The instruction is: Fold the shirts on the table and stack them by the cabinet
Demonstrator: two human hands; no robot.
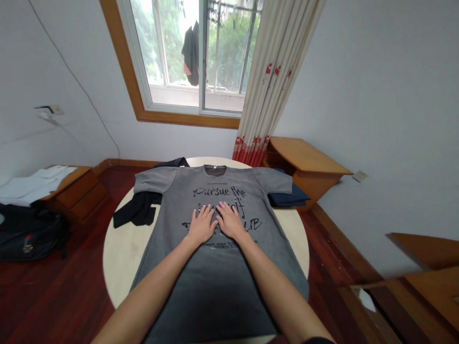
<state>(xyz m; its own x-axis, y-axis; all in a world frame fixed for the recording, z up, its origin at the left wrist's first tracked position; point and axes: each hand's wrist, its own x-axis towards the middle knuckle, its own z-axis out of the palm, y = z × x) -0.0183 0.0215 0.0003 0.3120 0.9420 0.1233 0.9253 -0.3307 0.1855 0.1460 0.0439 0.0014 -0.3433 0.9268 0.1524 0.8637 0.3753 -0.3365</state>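
Note:
A grey T-shirt [218,267] with black lettering lies spread out, front up, on a round pale table [118,258]. Its collar points toward the window and both sleeves stretch out sideways. My left hand [202,224] rests flat on the printed chest, fingers spread. Beside it, my right hand [229,220] also lies flat on the print, the two thumbs close together. Parts of the lettering are hidden under my hands. Neither hand grips the cloth.
Black clothing [138,210] lies at the table's left, partly under the shirt. Folded dark blue cloth [289,197] sits at the right edge. Around stand a wooden desk [304,155], a low cabinet [79,191] with papers, a black bag [32,234] and a curtain [272,71] beside the window.

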